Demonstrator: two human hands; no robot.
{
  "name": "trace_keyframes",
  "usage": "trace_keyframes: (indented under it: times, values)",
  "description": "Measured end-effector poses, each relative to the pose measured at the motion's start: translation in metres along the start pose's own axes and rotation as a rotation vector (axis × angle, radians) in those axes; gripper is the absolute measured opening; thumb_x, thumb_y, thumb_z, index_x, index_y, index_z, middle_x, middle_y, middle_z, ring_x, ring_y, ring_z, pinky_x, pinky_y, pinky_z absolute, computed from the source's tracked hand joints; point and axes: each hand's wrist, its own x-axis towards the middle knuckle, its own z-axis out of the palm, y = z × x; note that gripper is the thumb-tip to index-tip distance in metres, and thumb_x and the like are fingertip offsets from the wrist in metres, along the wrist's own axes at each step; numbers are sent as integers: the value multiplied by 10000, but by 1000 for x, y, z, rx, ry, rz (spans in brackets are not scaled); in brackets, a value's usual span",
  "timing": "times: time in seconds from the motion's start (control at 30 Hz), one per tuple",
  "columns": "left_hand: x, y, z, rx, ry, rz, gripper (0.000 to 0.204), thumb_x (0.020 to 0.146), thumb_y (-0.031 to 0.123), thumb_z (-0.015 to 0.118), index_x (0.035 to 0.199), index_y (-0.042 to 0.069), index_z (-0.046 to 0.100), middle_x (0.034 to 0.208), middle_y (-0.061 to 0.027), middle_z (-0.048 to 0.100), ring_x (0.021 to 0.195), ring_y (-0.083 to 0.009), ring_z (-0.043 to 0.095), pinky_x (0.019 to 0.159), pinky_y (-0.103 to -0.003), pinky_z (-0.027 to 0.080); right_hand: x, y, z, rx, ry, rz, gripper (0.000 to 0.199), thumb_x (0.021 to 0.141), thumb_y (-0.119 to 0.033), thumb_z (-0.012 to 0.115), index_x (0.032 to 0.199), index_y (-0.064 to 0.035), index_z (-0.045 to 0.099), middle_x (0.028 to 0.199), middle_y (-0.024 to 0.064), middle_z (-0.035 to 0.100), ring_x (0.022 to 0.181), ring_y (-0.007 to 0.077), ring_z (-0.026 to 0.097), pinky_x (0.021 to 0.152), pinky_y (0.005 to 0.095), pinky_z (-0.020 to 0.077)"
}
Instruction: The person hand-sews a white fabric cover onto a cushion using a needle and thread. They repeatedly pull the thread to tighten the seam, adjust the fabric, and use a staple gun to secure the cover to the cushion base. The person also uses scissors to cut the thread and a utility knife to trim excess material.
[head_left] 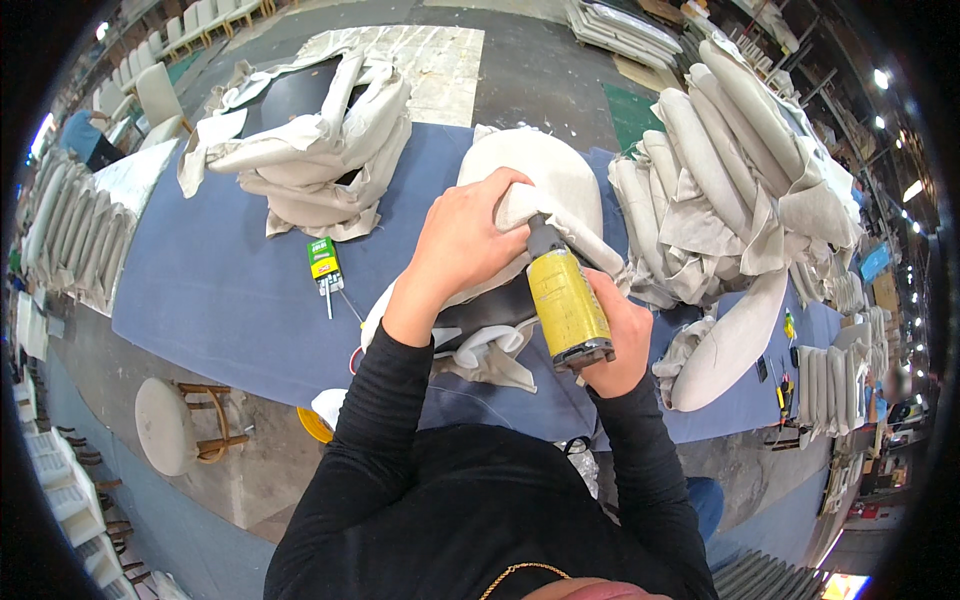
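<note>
My right hand point(622, 332) is closed around a worn yellow staple gun point(566, 300), its black nose pressed down toward the folded fabric edge. My left hand point(468, 240) grips the beige upholstery fabric point(515, 205) beside the nose, fingers curled over the fold. Both work on an upholstered chair part with a black underside point(497, 312), which lies on the table in front of me. Just beyond it is a rounded beige padded panel point(540, 165). Loose fabric point(492, 360) bunches at its near side. My right fingers are partly hidden behind the gun.
Fabric-covered pieces point(320, 165) are piled on the blue-covered table point(200, 270) at left; more padded panels point(725, 150) stack at right. A green-and-yellow box point(324, 258) holds staple strips. Hand tools point(785, 395) lie far right. A stool point(166, 426) stands at lower left; another person point(85, 135) is beyond.
</note>
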Motion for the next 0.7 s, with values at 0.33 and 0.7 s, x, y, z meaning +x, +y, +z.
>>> trace_keyframes:
  times: [0.33, 0.7]
  values:
    - [0, 3, -1, 12, -10, -52, 411, 802, 65, 705, 1212, 84, 683, 1055, -219, 741, 981, -437, 709, 843, -440, 560, 3, 4, 1, 32, -4, -49, 693, 720, -262, 879, 1330, -52, 625, 1020, 207, 745, 880, 390, 748, 765, 416, 580]
    - [-3, 8, 2, 4, -16, -11, 407, 809, 60, 687, 1216, 79, 685, 980, -209, 742, 927, -425, 721, 811, -425, 559, -1, 11, -6, 26, -138, 11, 703, 706, -208, 871, 1348, -93, 608, 982, 221, 736, 886, 420, 729, 745, 429, 571]
